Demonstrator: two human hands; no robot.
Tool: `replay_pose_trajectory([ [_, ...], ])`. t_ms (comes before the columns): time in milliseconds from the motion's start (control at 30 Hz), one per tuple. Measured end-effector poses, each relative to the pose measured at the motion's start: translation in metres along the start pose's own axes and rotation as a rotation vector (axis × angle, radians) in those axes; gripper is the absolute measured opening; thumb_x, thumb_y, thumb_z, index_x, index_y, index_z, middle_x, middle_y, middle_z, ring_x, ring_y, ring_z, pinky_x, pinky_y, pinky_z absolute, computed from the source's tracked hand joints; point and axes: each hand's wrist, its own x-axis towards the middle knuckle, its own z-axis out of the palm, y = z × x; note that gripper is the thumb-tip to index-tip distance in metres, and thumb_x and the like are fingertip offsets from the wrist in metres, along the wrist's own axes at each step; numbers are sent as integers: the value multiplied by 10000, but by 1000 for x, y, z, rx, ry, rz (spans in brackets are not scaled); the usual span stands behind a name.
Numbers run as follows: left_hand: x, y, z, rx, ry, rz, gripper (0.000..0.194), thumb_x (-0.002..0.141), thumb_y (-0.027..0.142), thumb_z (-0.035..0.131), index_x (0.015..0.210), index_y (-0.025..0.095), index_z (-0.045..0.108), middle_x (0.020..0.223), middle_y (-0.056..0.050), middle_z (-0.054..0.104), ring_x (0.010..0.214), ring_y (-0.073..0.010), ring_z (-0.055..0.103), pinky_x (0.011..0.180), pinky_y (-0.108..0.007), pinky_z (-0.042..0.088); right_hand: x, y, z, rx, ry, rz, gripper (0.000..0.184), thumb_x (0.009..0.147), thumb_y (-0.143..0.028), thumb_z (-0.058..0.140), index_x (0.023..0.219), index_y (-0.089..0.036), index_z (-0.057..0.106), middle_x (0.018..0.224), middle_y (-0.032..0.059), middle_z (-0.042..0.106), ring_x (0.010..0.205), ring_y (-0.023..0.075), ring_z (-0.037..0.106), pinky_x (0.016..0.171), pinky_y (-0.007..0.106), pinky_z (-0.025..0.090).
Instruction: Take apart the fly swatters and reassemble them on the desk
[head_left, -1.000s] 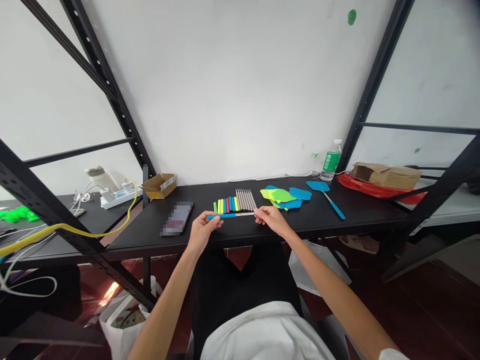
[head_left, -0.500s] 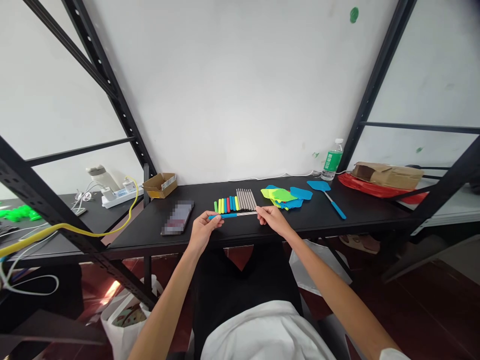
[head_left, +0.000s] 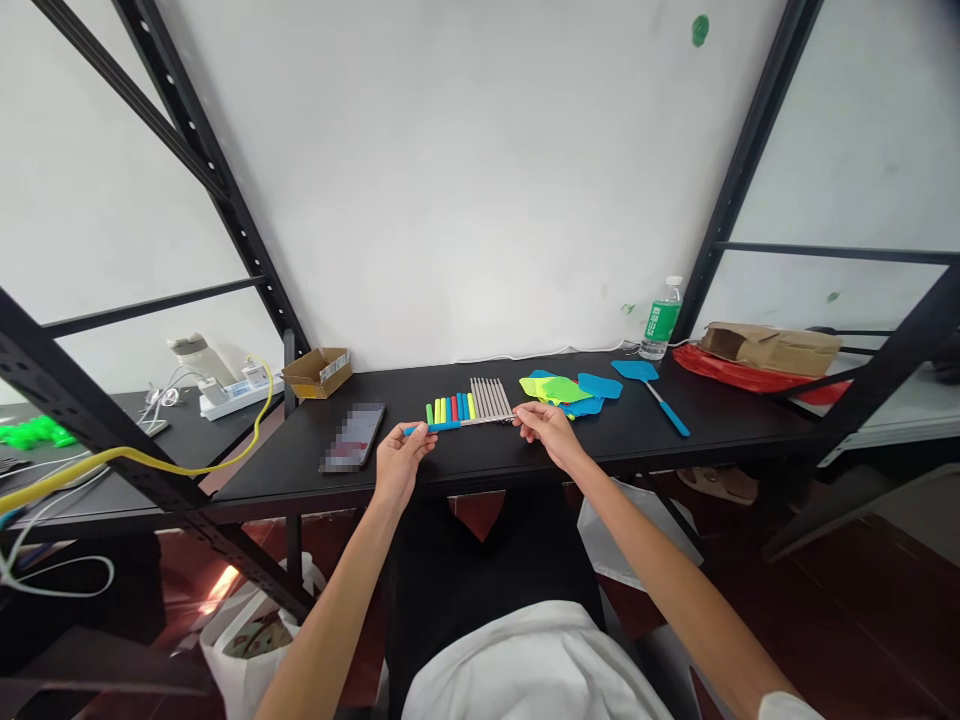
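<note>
The left hand pinches a blue handle, its metal rod reaching the right hand (whether clenched on it, I cannot tell), coloured handles lying just beyond the grip.

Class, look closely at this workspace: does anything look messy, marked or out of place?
Two things stand out. The green marks on the white wall look like stray stains. The yellow-green and blue flat pieces lie in a jumbled, overlapping heap, odd beside the neatly lined-up metal rods.

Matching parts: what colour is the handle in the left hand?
The handle is blue, head view.
</note>
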Motion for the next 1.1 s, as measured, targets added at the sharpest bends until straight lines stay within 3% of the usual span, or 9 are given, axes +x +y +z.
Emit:
replay_pose_trajectory([
  [367, 1, -1, -1, 6, 17, 20, 329, 693, 369, 844, 871, 158, 665, 780, -12, 685, 765, -141, 676, 750, -271, 529, -2, -2, 4, -81, -19, -38, 324, 741, -481, 749, 865, -184, 715, 828, 64, 700, 621, 135, 568, 505, 247, 420],
  [1100, 0, -2, -3, 168, -83, 16, 374, 695, 439, 829, 877, 150, 679, 794, -72, 735, 719, -171, 692, 711, -288, 530, -1, 1, 2, -120, -5, -24, 354, 767, -532, 714, 749, -186, 642, 696, 34, 652, 601, 135, 561, 539, 262, 422],
])
